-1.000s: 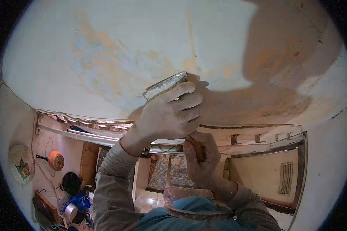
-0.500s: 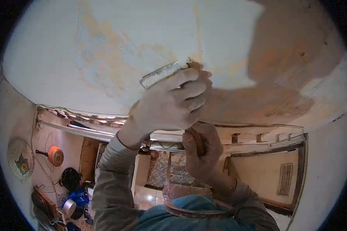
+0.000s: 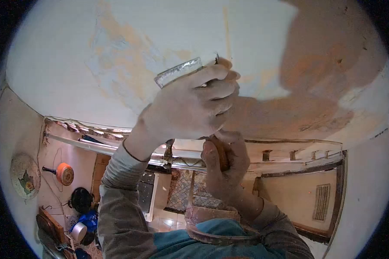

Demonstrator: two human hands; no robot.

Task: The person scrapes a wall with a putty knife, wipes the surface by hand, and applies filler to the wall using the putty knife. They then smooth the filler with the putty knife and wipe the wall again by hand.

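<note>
the left hand, half-curled with fingers slightly parted, holds a metal blade at its 11 o'clock, against patched plaster; the right hand, at its 5 o'clock, grips a brown handle (their join is hidden).
</note>
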